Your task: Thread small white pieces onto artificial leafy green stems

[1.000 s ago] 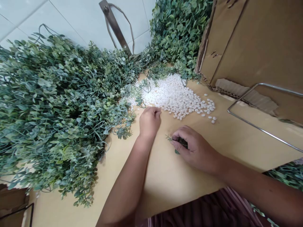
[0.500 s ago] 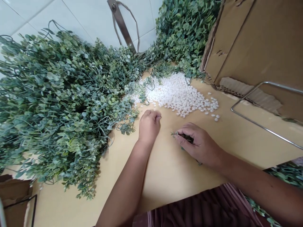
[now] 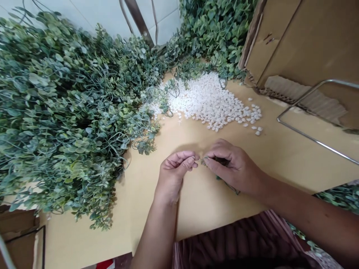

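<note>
My left hand (image 3: 174,172) is closed in a pinch, thumb and forefinger pressed together at its right side; whatever it holds is too small to make out. My right hand (image 3: 230,166) is closed on a small green sprig (image 3: 221,162), whose tip pokes out toward the left fingertips. The two hands nearly touch above the tan tabletop (image 3: 218,209). Just beyond them lies a heap of small white pieces (image 3: 213,104).
A big mound of artificial green foliage (image 3: 64,112) covers the table's left side, with more foliage (image 3: 213,33) at the back. A cardboard box (image 3: 305,41) stands at right, a metal wire frame (image 3: 311,112) before it. A brown box (image 3: 17,235) sits low left.
My left hand has come back from the edge of the white heap and now meets the right hand. The right hand has stayed put with the sprig.
</note>
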Action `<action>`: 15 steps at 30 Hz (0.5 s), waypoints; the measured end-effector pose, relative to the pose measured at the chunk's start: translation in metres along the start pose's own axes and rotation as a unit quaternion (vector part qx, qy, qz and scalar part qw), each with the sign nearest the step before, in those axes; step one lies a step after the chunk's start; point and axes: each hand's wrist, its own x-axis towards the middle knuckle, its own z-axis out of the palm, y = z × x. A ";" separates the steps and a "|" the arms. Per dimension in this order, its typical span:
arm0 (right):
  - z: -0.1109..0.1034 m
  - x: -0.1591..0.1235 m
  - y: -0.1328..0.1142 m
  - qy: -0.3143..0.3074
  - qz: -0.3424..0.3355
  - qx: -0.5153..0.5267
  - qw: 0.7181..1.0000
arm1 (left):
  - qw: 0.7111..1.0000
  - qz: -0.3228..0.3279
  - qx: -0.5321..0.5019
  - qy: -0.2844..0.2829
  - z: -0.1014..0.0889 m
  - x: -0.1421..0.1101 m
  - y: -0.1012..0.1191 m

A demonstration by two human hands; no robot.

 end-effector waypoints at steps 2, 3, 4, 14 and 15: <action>0.000 0.001 0.000 0.013 -0.010 -0.001 1.000 | 1.000 -0.012 0.001 0.002 -0.001 0.001 -0.002; 0.000 0.001 0.000 0.017 -0.008 -0.002 1.000 | 1.000 -0.015 0.003 0.003 -0.001 0.002 -0.002; 0.000 0.001 0.001 0.020 -0.004 -0.003 1.000 | 1.000 -0.018 0.005 0.003 0.000 0.002 -0.003; 0.003 0.000 0.002 0.031 0.018 -0.015 0.999 | 1.000 0.014 0.012 0.003 0.001 0.003 -0.009; 0.003 0.000 0.002 0.033 0.017 -0.015 0.999 | 1.000 0.015 0.014 0.004 0.001 0.003 -0.009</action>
